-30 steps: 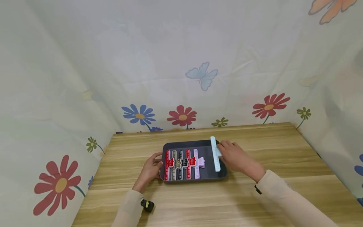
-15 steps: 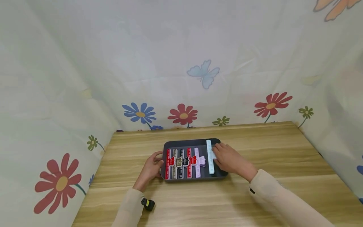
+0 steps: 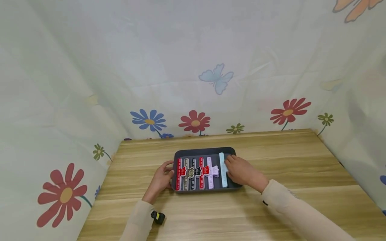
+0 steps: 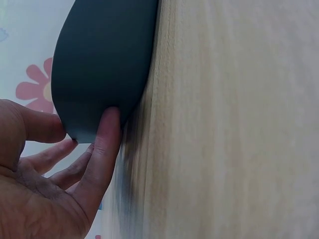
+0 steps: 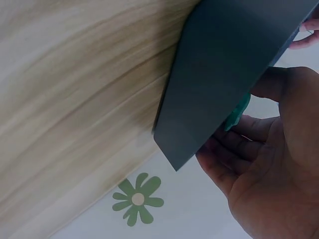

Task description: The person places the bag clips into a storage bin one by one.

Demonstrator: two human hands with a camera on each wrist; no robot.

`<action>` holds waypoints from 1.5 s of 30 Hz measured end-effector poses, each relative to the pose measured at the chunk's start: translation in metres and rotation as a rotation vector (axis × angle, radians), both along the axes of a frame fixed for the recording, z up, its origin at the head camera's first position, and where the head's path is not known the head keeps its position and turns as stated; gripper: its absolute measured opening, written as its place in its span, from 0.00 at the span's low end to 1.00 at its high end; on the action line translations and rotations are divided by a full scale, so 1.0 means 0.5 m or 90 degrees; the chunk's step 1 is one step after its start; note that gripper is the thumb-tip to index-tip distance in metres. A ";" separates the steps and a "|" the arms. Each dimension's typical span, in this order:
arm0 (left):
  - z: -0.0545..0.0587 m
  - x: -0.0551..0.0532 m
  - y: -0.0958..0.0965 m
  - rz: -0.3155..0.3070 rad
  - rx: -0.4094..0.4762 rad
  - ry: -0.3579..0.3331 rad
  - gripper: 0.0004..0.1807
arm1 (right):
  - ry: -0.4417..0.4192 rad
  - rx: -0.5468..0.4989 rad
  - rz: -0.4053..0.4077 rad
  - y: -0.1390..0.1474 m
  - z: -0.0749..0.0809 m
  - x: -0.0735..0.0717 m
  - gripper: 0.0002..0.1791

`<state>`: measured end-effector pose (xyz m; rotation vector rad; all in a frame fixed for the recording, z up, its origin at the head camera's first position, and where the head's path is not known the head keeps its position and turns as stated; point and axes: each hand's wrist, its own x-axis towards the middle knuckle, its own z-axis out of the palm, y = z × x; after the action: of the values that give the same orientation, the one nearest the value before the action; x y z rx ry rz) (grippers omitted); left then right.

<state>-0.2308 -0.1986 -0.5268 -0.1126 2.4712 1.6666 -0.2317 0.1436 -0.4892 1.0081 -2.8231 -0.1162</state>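
Observation:
My right hand [image 3: 243,171] pinches the handle of a long light-blue clip [image 3: 223,170] inside a dark grey tray [image 3: 205,151]. The clip lies lengthwise front to back, just right of a lilac clip [image 3: 210,174]. In the right wrist view, a bit of its green-looking handle [image 5: 238,112] shows between thumb and fingers, behind the tray wall. My left hand [image 3: 161,179] grips the tray's left end. The left wrist view has its thumb at the rim and a finger [image 4: 107,127] against the outer wall.
Left of the lilac clip lie a red clip [image 3: 201,182], a black clip [image 3: 193,182], a grey-brown clip [image 3: 186,183] and another red clip [image 3: 178,182], all parallel. The tray stands on a wooden table [image 3: 205,217], with a flowered curtain [image 3: 169,67] behind.
My right hand has moved left and down with the light-blue clip, from over the tray's right side into the tray beside the lilac clip. The left hand stays on the tray.

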 end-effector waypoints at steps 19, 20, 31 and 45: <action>0.003 0.001 0.002 0.004 -0.004 0.002 0.26 | -0.073 0.015 -0.033 -0.028 -0.017 -0.006 0.25; 0.003 0.000 0.003 0.003 -0.005 0.003 0.26 | -0.077 0.017 -0.036 -0.029 -0.017 -0.007 0.26; 0.000 -0.001 0.005 0.000 -0.007 0.009 0.26 | -0.081 0.023 -0.052 -0.035 -0.032 -0.009 0.25; -0.003 0.003 0.005 0.003 -0.006 0.007 0.26 | -0.079 0.004 -0.066 -0.031 -0.032 0.003 0.29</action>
<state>-0.2293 -0.1960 -0.5281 -0.1104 2.4891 1.6622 -0.2300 0.1280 -0.5050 0.9008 -2.9899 -0.0750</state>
